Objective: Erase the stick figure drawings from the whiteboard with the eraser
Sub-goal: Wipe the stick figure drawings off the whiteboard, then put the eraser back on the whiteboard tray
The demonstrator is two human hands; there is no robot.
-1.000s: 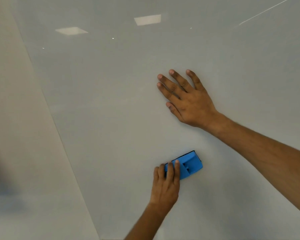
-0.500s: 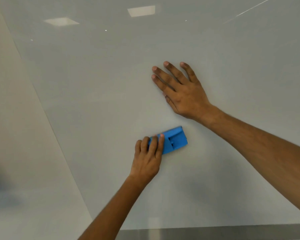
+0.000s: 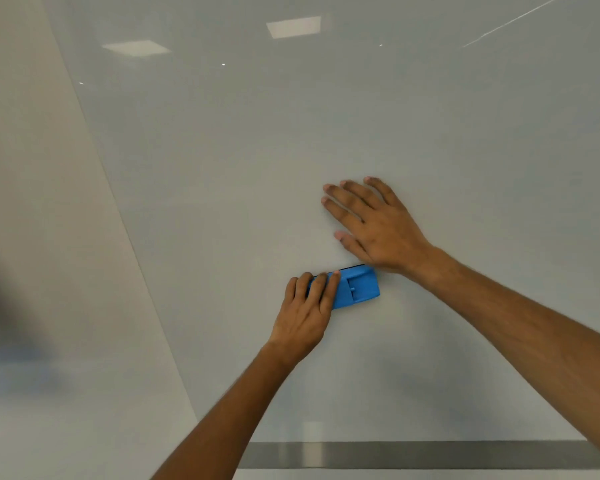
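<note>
Left hand (image 3: pixel 305 306) gripping blue eraser (image 3: pixel 355 287) on whiteboard (image 3: pixel 222 202), right hand (image 3: pixel 378 226) flat just above, seemingly touching it.

Bright blue eraser (image 3: pixel 355 287) with a black edge; pale grey-white whiteboard (image 3: pixel 257 168); grey metal strip (image 3: pixel 413 454) below.

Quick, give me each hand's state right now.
Left hand: closed on the blue eraser, pressing it to the whiteboard.
Right hand: open, flat on the whiteboard, holding nothing.

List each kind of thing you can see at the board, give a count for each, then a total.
Hands: 2, left hand and right hand
Blue eraser: 1
Whiteboard: 1
Stick figure drawings in view: 0
Total: 4
</note>
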